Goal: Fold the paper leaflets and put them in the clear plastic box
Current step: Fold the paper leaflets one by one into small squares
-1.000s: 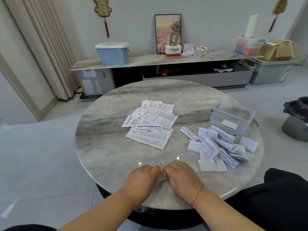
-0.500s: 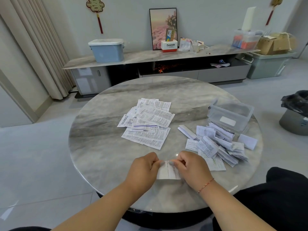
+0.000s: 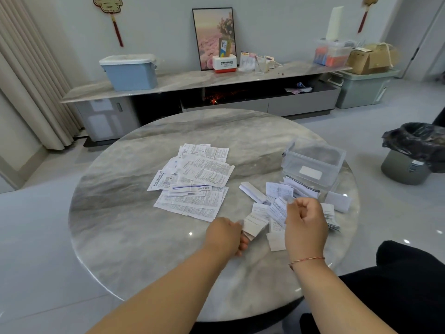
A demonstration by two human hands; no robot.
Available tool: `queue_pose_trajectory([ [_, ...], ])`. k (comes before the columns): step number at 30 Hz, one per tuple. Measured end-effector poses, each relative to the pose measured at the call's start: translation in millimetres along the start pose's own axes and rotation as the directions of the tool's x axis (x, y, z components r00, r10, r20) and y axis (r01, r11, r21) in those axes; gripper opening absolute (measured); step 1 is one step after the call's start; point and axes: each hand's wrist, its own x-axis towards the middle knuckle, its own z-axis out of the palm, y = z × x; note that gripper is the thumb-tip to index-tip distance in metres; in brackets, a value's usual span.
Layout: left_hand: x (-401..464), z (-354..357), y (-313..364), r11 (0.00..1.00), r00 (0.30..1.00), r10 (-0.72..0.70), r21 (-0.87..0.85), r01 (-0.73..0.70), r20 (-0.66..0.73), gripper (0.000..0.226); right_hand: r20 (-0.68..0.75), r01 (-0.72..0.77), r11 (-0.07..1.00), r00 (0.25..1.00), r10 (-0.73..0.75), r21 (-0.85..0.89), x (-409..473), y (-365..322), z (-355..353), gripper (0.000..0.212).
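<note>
Near the box [image 3: 313, 162], the left hand [image 3: 225, 235] pinches a light, limp folded leaflet [image 3: 255, 225] at its edge; right fingers [image 3: 292, 207] curl empty.

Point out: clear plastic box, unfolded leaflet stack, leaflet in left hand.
clear plastic box [image 3: 313, 162]: head view, near wall
unfolded leaflet stack [image 3: 192, 182]: head view, middle sheets
folded leaflet [image 3: 255, 225]: head view, free end
</note>
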Motion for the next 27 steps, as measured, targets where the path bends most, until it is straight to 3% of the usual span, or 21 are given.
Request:
queue_pose_trajectory([
  [3,7.9,7.7,-4.2,0.926,0.989,0.146,0.353,-0.135,-0.004,0.045,-0.044,-0.035,0.999,0.998,0.036,0.027,3.8,2.1,-3.4,0.006],
  [7,13.7,-3.4,-9.9,0.870,0.976,0.216,0.456,-0.189,-0.007,0.045,-0.018,-0.017,1.000,1.000,0.017,-0.012,0.5,2.5,-2.1,0.006],
  [9,17.6,-12.2,-12.2,0.832,0.968,0.249,0.519,-0.196,-0.032,0.045,0.140,0.044,0.993,0.990,-0.028,-0.113,-8.9,3.8,3.4,0.006],
  [11,24.6,-23.5,-12.6,0.759,0.936,0.330,0.625,-0.185,-0.124,0.042,0.416,0.209,0.920,0.908,-0.057,-0.330,-21.2,7.1,10.7,0.008],
  [14,43.7,-46.0,-12.4,0.618,0.839,0.491,0.773,-0.144,-0.236,0.032,0.698,0.545,0.633,0.716,-0.010,-0.550,-38.8,17.6,22.6,0.039],
  [16,59.3,-57.4,-15.6,0.541,0.829,0.517,0.832,-0.123,-0.214,0.043,0.720,0.584,0.541,0.692,0.059,-0.605,-43.0,21.3,25.7,0.050],
  [21,91.2,-71.0,-13.4,0.488,0.845,0.520,0.855,-0.176,-0.123,0.055,0.621,0.492,0.442,0.753,0.217,-0.750,-22.6,23.3,25.8,0.062],
  [27,111.4,-60.7,8.2,0.271,0.890,0.415,0.908,-0.319,0.189,0.048,0.603,0.474,0.423,0.757,0.252,-0.772,-19.4,22.2,26.5,0.063],
])
